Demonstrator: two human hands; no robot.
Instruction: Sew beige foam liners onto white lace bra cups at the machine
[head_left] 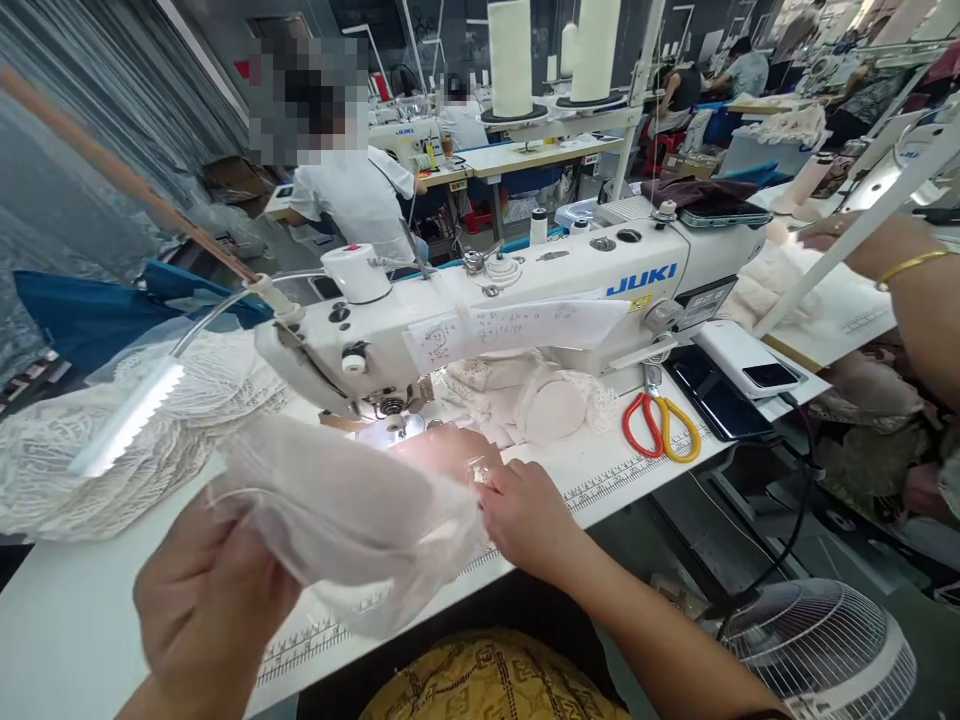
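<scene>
I sit at a white JUKI sewing machine on a white table. My left hand grips the near end of a sheer white fabric piece, fingers closed on it. My right hand pinches the fabric's right edge near the needle area. The cloth stretches between both hands in front of the presser foot. Paper notes are taped to the machine's arm.
A pile of white lace lies left under a lit lamp strip. Lace cups, red-and-yellow scissors, two phones and a power bank lie right. Another person's arm reaches in at right. A fan stands below.
</scene>
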